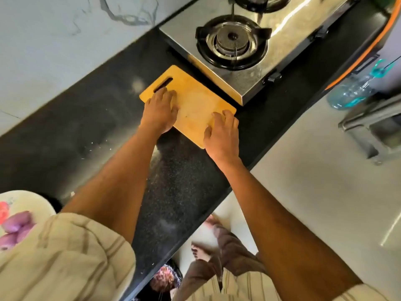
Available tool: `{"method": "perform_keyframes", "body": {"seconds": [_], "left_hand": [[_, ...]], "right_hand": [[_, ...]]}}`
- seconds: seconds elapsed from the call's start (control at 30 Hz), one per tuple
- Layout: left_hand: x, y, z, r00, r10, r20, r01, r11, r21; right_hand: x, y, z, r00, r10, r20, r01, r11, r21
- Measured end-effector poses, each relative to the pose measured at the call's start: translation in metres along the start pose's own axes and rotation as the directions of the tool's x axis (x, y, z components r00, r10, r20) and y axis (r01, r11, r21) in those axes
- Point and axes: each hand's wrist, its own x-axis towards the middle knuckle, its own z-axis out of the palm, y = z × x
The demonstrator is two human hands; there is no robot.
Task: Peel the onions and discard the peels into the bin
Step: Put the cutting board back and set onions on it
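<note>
The fingers (168,95) of the left hand (160,114) lie flat and fairly straight on the cutting board (195,101), just below its handle slot; they press on it and grip nothing. The right hand (222,135) sits at the board's near corner, fingers spread on top and thumb at the edge, so it seems to steady or slide the board rather than lift it; whether the thumb hooks under the rim cannot be told.

The board rests on the dark surface (86,127), its far edge touching or just beside the stove (234,46). The step looks like placing the board for peeling. To do it well, draw it away from the burner and toward the body, keeping both palms down so it stays flat and does not skid.

The onions (15,222), purple, lie on a plate (32,200) at the lower left, well apart from the board. The bin (165,279) seems to stand on the floor below the surface edge.
</note>
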Motion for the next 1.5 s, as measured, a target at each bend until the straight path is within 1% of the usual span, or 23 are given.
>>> {"method": "perform_keyframes", "body": {"seconds": [0.1,0.27,0.37,0.5,0.6,0.7,0.8,0.87,1.03,1.13,1.4,1.5], "left_hand": [[-0.006,-0.006,0.001,1.000,-0.024,-0.012,0.024,1.000,-0.001],[-0.033,-0.016,0.001,0.983,-0.175,-0.049,0.176,0.984,0.007],[-0.068,-0.026,-0.001,0.955,-0.276,-0.104,0.277,0.961,-0.005],[-0.114,-0.044,-0.004,0.904,-0.408,-0.132,0.408,0.913,-0.029],[-0.149,-0.058,-0.008,0.836,-0.532,-0.135,0.530,0.846,-0.053],[-0.193,-0.072,-0.010,0.751,-0.641,-0.159,0.639,0.766,-0.070],[-0.230,-0.083,-0.011,0.677,-0.721,-0.147,0.721,0.690,-0.064],[-0.252,-0.087,-0.012,0.637,-0.759,-0.135,0.758,0.649,-0.067],[-0.285,-0.088,-0.008,0.598,-0.794,-0.104,0.789,0.607,-0.095],[-0.293,-0.085,-0.006,0.593,-0.799,-0.098,0.792,0.601,-0.104],[-0.294,-0.087,-0.007,0.608,-0.788,-0.098,0.779,0.616,-0.116],[-0.297,-0.090,-0.014,0.621,-0.775,-0.123,0.748,0.632,-0.203]], "right_hand": [[0.002,-0.005,0.003,1.000,-0.027,0.016,0.028,0.998,-0.056],[0.008,-0.021,0.007,0.983,-0.055,0.177,0.073,0.993,-0.097],[0.008,-0.040,0.012,0.966,-0.097,0.238,0.119,0.990,-0.077],[0.003,-0.069,0.023,0.924,-0.207,0.323,0.245,0.966,-0.083],[-0.008,-0.096,0.032,0.869,-0.291,0.399,0.344,0.937,-0.064],[-0.025,-0.124,0.042,0.781,-0.399,0.481,0.479,0.877,-0.051],[-0.042,-0.146,0.051,0.694,-0.482,0.535,0.577,0.817,-0.013],[-0.054,-0.157,0.056,0.647,-0.517,0.560,0.617,0.787,0.013],[-0.071,-0.167,0.060,0.581,-0.543,0.606,0.666,0.746,0.030],[-0.074,-0.169,0.059,0.575,-0.533,0.620,0.664,0.747,0.027],[-0.067,-0.171,0.055,0.564,-0.529,0.634,0.670,0.742,0.024],[-0.068,-0.178,0.053,0.563,-0.529,0.635,0.666,0.745,0.031]]}}
